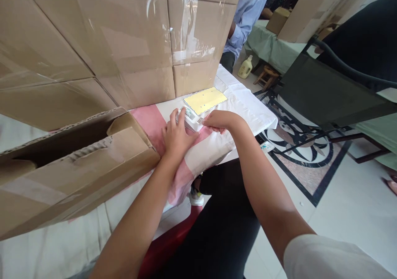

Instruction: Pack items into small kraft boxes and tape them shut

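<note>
My left hand (175,136) rests on the pink-and-white tablecloth (214,140), its fingers curled round the near side of a small white device (190,119) with a greenish face. My right hand (221,120) is closed in a pinch at the device's right end; what its fingertips hold is hidden. Just beyond the device a flat yellow plate (205,100) with small holes lies on the cloth.
A wall of taped cardboard boxes (118,43) stands behind the table, and an open cardboard box (71,171) lies at my left. A dark folding chair (328,92) stands right. A person in a blue shirt (248,14) sits beyond, near a bottle (245,67) and wooden stool (267,76).
</note>
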Demonstrator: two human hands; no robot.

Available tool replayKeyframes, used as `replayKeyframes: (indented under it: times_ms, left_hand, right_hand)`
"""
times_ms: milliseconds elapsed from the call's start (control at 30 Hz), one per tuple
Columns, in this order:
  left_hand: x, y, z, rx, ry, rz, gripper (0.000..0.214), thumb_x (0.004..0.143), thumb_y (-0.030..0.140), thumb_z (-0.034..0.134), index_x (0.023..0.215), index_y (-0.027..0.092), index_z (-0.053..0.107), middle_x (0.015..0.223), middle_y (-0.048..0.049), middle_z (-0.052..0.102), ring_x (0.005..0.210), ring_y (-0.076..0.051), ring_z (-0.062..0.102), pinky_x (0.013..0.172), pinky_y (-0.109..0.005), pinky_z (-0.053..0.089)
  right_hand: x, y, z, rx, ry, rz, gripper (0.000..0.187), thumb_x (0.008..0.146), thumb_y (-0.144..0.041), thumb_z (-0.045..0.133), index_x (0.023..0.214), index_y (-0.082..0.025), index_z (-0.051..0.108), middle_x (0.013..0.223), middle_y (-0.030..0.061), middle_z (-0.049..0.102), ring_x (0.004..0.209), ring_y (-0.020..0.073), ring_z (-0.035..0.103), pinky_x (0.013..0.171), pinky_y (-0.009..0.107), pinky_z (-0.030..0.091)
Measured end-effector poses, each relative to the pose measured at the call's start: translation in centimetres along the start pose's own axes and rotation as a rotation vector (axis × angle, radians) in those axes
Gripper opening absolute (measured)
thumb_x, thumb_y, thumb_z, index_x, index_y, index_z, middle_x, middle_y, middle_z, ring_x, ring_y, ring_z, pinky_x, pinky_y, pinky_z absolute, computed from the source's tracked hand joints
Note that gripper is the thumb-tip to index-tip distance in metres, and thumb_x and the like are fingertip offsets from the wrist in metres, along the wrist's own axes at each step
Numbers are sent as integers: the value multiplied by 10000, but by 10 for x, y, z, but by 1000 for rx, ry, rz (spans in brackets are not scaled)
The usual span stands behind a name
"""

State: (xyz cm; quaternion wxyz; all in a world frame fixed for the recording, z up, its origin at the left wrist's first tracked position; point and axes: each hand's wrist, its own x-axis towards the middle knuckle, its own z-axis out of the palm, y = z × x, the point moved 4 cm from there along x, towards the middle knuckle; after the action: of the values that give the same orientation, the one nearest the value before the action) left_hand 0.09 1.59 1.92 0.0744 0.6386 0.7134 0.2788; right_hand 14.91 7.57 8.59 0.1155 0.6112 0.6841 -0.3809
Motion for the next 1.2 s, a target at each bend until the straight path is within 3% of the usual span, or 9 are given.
replayKeyframes:
  times_ms: [267,567,867,1033,1200]
  left_hand:
    - [-1,1,-2,38,14,29,921,760,518,714,1573,290,346,1632,-93,395,1336,-370,531,1060,-516,457]
    - [-2,1,-3,55,25,29,900,782,536,712,1569,283,357,1620,-114,420,1349,-386,511,1075,-520,436]
    - [-3,3,-8,75,41,30,918,767,562,720,1562,268,366,1602,-128,447,1300,-411,536,1054,-556,449]
    - [-3,4,-7,89,37,26,940,767,589,711,1574,260,358,1613,-135,434,1314,-417,524,1040,-554,457]
    - [-2,4,-7,113,23,10,945,764,554,727,1583,268,352,1626,-134,418,1332,-397,521,1057,-531,450]
  right_hand:
    - [2,-1,3,36,-65,-33,354,905,-177,538,558,-188,472,539,0,474,478,107,426,570,290,475]
    - [18,22,11,111,-164,-263,311,951,-175,487,639,-178,494,631,-18,547,530,80,486,560,211,441]
    - [32,38,23,133,-333,-197,102,880,-174,612,782,-169,585,652,28,698,538,128,617,545,227,429]
    - [14,30,9,148,-279,-321,145,898,-154,560,754,-170,560,659,5,692,570,96,619,566,202,407]
    - [-2,3,-3,249,-211,-527,200,917,-160,539,718,-176,540,590,-13,657,498,81,539,533,198,402]
